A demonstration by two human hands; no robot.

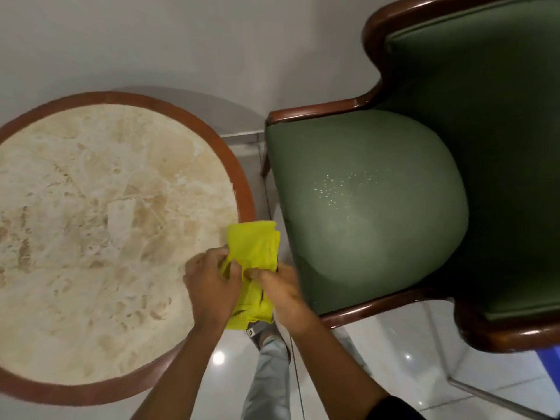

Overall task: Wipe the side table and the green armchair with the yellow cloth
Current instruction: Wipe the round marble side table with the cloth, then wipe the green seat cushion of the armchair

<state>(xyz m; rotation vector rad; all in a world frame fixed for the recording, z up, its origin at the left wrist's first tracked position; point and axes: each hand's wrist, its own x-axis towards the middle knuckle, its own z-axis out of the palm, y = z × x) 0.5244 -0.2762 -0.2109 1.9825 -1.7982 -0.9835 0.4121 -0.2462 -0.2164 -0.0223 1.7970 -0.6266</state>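
Observation:
A folded yellow cloth hangs between both hands, over the gap between table and chair. My left hand grips its left side and my right hand pinches its middle. The round side table with a beige marble top and a brown wooden rim fills the left. The green armchair with a dark wooden frame stands on the right. Small bright specks are scattered on its seat cushion.
A white wall runs behind both pieces of furniture. Glossy white floor tiles show below the chair and between the furniture. My leg in light trousers and a sandalled foot stand in the gap below the cloth.

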